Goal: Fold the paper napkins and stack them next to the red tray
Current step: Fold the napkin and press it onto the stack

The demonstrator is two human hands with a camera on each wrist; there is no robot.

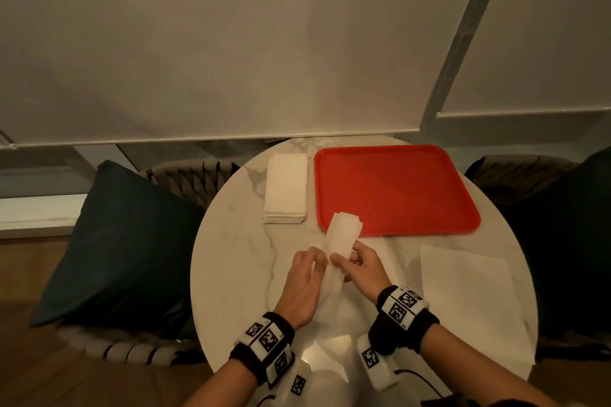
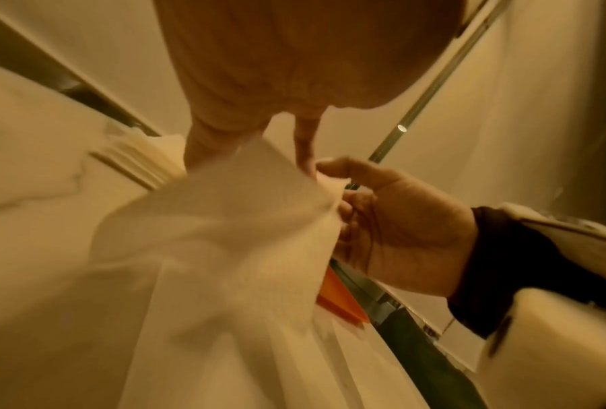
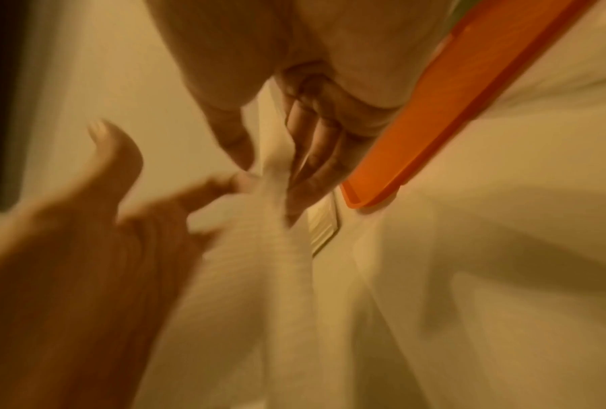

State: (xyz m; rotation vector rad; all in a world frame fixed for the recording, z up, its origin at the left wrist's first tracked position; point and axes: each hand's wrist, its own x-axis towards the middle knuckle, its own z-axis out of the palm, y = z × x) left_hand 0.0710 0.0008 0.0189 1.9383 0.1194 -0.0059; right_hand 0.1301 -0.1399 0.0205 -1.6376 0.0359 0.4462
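Observation:
On the round marble table [image 1: 238, 241], both hands hold a white paper napkin [image 1: 342, 235] up in the air, just in front of the red tray [image 1: 396, 188]. My right hand [image 1: 342, 259] pinches the napkin between thumb and curled fingers [image 3: 315, 149]. My left hand [image 1: 312, 259] grips the napkin's [image 2: 224, 221] near edge with its fingertips [image 2: 307, 157]; the wrist views are blurred. A stack of folded napkins [image 1: 286, 188] lies directly left of the tray. The napkin's lower part hangs between my hands.
Unfolded napkins [image 1: 469, 294] lie flat on the table's right side. Dark cushions [image 1: 119, 241] on woven chairs flank the table left and right. A white roller blind [image 1: 231, 43] hangs behind the table.

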